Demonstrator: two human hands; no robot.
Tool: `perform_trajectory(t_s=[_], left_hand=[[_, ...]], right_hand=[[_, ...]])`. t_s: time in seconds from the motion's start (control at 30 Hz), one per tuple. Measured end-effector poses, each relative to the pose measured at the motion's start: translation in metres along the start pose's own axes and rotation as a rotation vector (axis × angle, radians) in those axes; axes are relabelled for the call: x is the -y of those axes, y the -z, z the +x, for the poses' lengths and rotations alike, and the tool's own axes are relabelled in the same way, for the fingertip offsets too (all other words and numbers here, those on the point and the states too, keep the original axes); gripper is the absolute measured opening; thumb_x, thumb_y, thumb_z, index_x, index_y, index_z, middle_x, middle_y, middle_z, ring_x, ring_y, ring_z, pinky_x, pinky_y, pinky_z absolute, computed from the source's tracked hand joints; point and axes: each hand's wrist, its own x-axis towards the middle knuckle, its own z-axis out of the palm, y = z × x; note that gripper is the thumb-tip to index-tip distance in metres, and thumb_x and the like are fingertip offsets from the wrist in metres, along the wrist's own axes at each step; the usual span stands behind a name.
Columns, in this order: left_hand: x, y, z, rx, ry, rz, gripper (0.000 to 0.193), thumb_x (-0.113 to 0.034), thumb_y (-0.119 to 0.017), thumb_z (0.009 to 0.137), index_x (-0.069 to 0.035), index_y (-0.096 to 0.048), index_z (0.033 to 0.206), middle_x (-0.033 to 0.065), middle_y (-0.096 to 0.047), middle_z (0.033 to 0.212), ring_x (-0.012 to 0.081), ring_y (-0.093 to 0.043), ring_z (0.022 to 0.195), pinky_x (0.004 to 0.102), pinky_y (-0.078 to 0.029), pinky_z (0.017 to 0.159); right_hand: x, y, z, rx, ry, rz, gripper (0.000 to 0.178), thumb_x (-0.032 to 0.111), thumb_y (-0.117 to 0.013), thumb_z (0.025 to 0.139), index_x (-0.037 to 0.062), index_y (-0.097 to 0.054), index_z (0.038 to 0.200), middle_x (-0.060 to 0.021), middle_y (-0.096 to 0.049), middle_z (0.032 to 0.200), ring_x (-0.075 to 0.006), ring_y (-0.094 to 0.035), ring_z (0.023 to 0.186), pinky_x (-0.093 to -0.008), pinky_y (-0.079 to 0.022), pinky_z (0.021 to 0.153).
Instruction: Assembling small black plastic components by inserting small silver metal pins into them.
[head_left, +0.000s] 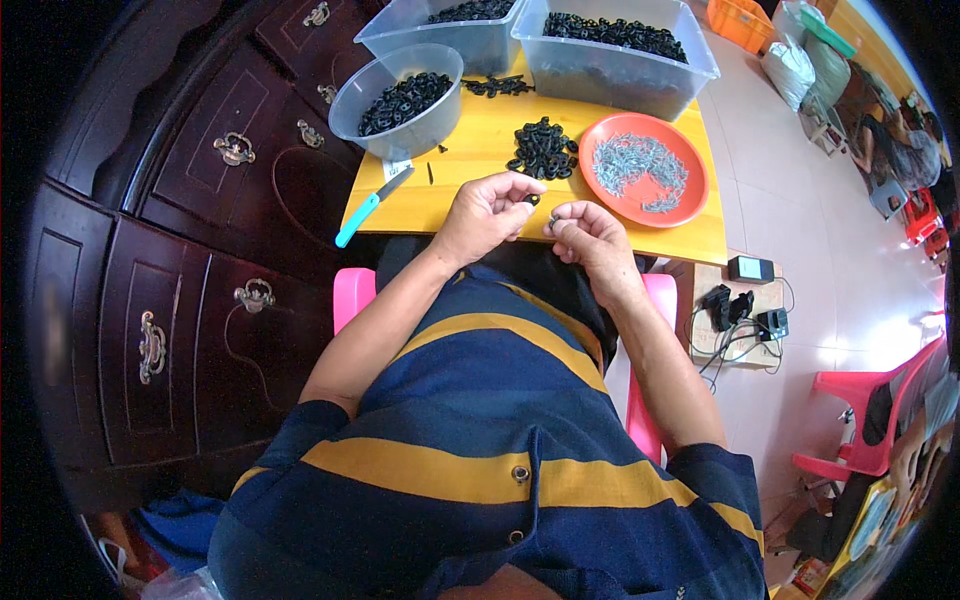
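Observation:
My left hand is closed in a pinch near the table's front edge. Between its thumb and forefinger shows a small black plastic part with a tiny yellowish spot. Close by on the right, my right hand pinches a tiny silvery pin, mostly hidden by the fingertips; the two hands are slightly apart. Beyond them lies a heap of small black ring-like parts. A round orange-red plate to its right holds many thin silvery pins.
On the yellow table stand a see-through round tub and two see-through bins, all with black parts. A turquoise-handled knife lies at the left edge. Dark wooden drawers flank the left; a pink chair stands right.

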Motion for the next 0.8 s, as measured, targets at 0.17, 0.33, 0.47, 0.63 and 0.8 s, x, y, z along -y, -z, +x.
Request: perform_trajectory(t_s=[0.17,0.33,0.47,0.63,0.8], left_hand=[[0.0,0.003,-0.006,-0.013,-0.038,0.112,0.024,-0.001,-0.065,0.091,-0.001,-0.066,0.115,-0.0018,-0.064,0.09,0.0012,-0.056,0.066,0.0179,-0.048,0.059],[-0.001,0.005,-0.01,0.047,-0.049,0.213,0.026,-0.002,-0.067,0.09,-0.001,-0.066,0.116,-0.0029,-0.064,0.092,0.0005,-0.057,0.073,0.0175,-0.05,0.067],[-0.008,0.004,-0.01,0.061,-0.033,0.247,0.028,-0.003,-0.068,0.089,-0.001,-0.067,0.117,-0.0051,-0.063,0.092,-0.0007,-0.055,0.075,0.0168,-0.049,0.069],[-0.011,0.003,-0.012,0.089,-0.028,0.25,0.027,-0.003,-0.069,0.089,-0.002,-0.068,0.116,-0.0072,-0.06,0.09,-0.0014,-0.052,0.073,0.016,-0.046,0.067],[-0.009,0.003,-0.012,0.103,-0.011,0.255,0.028,-0.003,-0.07,0.088,-0.002,-0.068,0.116,-0.0078,-0.059,0.088,-0.0014,-0.052,0.073,0.0157,-0.046,0.067]], right_hand=[[0.003,-0.003,-0.001,-0.015,0.016,-0.063,0.015,0.011,-0.066,0.093,0.0057,-0.061,0.106,-0.0013,-0.069,0.09,-0.0048,-0.057,0.071,-0.0186,-0.044,0.064],[-0.001,-0.002,0.0,-0.002,0.024,-0.092,0.014,0.011,-0.065,0.093,0.005,-0.062,0.106,-0.0002,-0.068,0.089,-0.0048,-0.056,0.07,-0.019,-0.044,0.064],[-0.005,-0.001,0.001,0.011,0.042,-0.099,0.013,0.011,-0.065,0.094,0.0045,-0.063,0.105,0.0001,-0.067,0.087,-0.0048,-0.056,0.07,-0.0196,-0.045,0.065],[-0.004,-0.003,0.0,0.021,0.073,-0.129,0.013,0.011,-0.064,0.094,0.0046,-0.063,0.105,0.0003,-0.066,0.087,-0.0049,-0.056,0.071,-0.0199,-0.046,0.066],[-0.002,-0.004,-0.001,0.013,0.071,-0.145,0.012,0.011,-0.064,0.094,0.0046,-0.064,0.105,0.0006,-0.066,0.086,-0.0051,-0.057,0.071,-0.0199,-0.046,0.066]])
